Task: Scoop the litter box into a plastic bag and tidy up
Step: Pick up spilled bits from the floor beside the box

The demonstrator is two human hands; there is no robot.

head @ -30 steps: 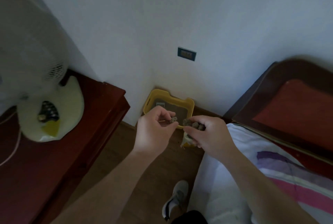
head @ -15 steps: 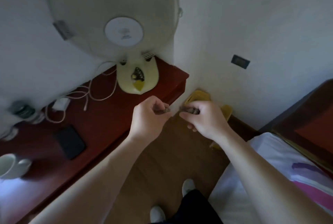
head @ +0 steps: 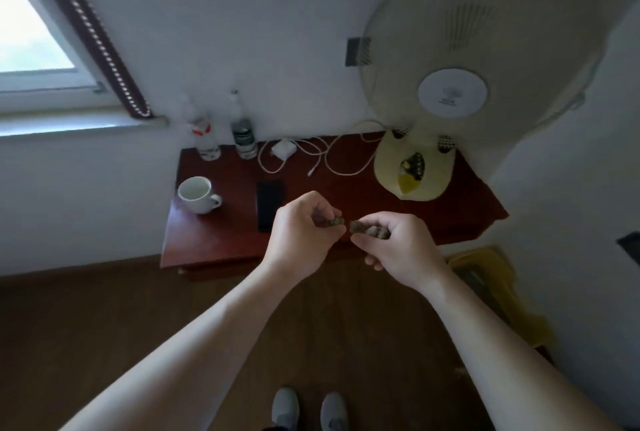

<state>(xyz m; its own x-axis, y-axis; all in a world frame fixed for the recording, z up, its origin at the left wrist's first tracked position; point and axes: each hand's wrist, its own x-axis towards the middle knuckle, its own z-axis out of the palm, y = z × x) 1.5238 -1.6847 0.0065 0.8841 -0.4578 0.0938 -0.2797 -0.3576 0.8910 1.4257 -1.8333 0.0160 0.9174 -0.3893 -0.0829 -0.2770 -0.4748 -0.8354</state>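
Note:
My left hand [head: 304, 233] pinches a small grey-brown litter clump [head: 334, 222] between thumb and fingers. My right hand [head: 394, 247] curls round another grey-brown clump [head: 369, 229]. The two hands are held close together above the front edge of the red wooden side table [head: 214, 240]. The yellow litter box [head: 485, 278] stands on the floor at the right, against the wall, partly hidden behind my right forearm. No plastic bag is in view.
On the table stand a white mug [head: 197, 194], a black phone [head: 270, 203], two bottles [head: 242, 132], a white charger with cable [head: 304, 153] and a pale table fan [head: 450, 91]. A window is at upper left. My shoes [head: 308, 410] stand on the brown floor.
My view has swung left from the litter box corner to the side table and window. Both hands keep their clumps and stay close together.

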